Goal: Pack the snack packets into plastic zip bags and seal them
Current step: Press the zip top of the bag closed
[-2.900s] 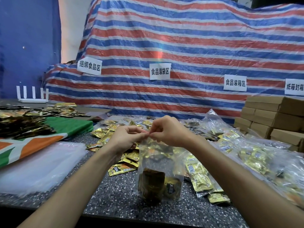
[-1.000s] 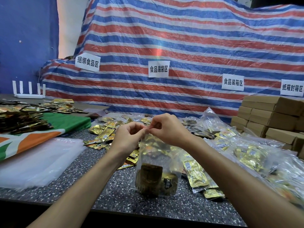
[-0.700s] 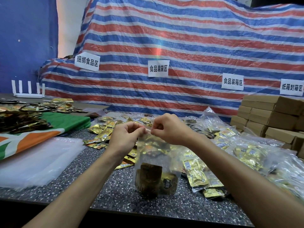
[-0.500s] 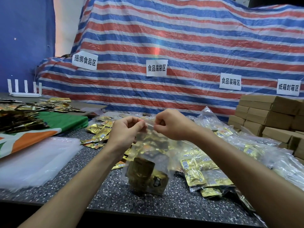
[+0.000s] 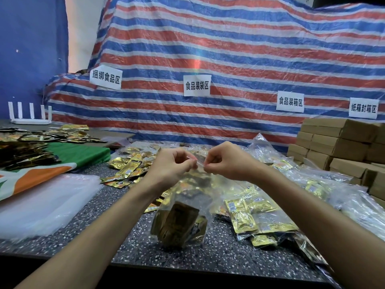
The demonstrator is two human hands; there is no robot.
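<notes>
Pinching the mouth of the zip bag (image 5: pixel 187 205) with left hand (image 5: pixel 170 165) and right hand (image 5: pixel 227 161) a little apart, with snack packets (image 5: pixel 179 224) sagging low in it over the desk (image 5: pixel 104 215); risks leaving a gap in the seal if pressed unevenly, spilling packets later.

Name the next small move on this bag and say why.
Probably slide both hands apart along the top edge, pressing the zip shut. The left hand and right hand pinch the zip bag's top edge close together, and the snack packets already sit at its bottom.
</notes>
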